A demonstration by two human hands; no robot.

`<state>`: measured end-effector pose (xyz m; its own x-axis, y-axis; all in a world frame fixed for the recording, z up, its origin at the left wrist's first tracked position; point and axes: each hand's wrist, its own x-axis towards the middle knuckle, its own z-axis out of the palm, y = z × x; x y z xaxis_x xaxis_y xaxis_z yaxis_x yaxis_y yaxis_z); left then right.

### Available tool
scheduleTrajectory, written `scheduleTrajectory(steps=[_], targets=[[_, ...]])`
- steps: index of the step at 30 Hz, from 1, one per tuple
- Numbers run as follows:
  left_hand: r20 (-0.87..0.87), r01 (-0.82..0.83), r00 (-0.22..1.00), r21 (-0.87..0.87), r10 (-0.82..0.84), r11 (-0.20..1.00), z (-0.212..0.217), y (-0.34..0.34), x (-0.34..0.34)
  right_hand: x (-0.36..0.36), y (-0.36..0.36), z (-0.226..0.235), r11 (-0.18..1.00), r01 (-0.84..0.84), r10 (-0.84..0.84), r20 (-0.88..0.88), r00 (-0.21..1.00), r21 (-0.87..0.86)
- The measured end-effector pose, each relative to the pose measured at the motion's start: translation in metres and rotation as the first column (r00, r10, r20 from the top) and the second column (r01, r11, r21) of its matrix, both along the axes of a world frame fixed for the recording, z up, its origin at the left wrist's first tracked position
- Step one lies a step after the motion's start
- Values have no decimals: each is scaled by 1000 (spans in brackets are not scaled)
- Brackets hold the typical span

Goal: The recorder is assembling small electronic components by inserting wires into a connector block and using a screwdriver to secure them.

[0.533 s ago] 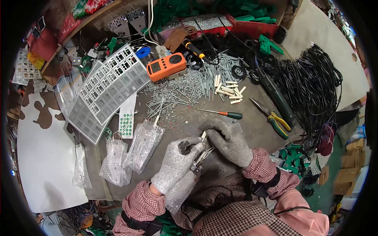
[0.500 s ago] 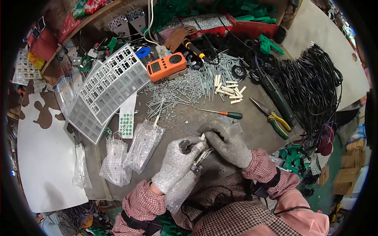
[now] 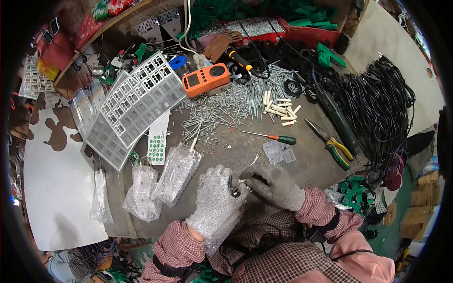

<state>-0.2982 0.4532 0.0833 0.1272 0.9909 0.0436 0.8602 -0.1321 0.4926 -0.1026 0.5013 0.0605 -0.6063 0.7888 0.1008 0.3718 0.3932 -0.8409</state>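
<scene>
My left hand [image 3: 214, 200], in a grey knit glove, is closed around a bubble-wrapped bundle [image 3: 218, 241], most of it hidden under the palm and fingers. My right hand [image 3: 276, 186], also gloved, is pinched on thin white wires [image 3: 255, 159], whose tips stick up past its fingers. Both hands meet over the near edge of the table. Between them a short white piece [image 3: 242, 180] shows, too small to name. Just beyond the right hand lie small clear plastic pieces [image 3: 278, 153] and a green-handled screwdriver [image 3: 278, 138].
Left of my hands lie bubble-wrapped packages [image 3: 177, 174] and printed sheets [image 3: 137, 106]. Farther back are an orange meter [image 3: 206, 80], a heap of screws [image 3: 222, 111] and white tubes [image 3: 282, 111]. Pliers [image 3: 332, 144], a dark green tool [image 3: 339, 119] and black cables [image 3: 377, 104] lie right.
My left hand has turned over the bundle, back upward, covering the white wires seen beside it. My right hand has shifted slightly down and right, uncovering the clear plastic pieces. The view has shifted slightly.
</scene>
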Motion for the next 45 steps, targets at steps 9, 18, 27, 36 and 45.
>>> scheduleTrajectory(steps=[9, 18, 27, 36, 45], targets=[[156, -2, 987, -174, 29, 985, 27, -55, -11, -7, 17, -3, 923, -198, 186, -69, 980, -330], [175, -35, 982, -218, 74, 975, 32, -47, -6, -12, 29, 8, 779, -195, 181, -84, 980, -596], [-139, 300, 941, -74, -308, 951, 48, -17, 24, 74, 103, 16, 861, 430, -477, 137, 868, 270], [-57, 225, 972, -40, -227, 974, 28, 16, 47, 49, 135, 3, 890, 246, -416, 466, 781, 383], [525, 5, 831, -336, 183, 942, 14, 29, 41, 49, 32, 14, 910, 103, -304, -479, 824, -401]])
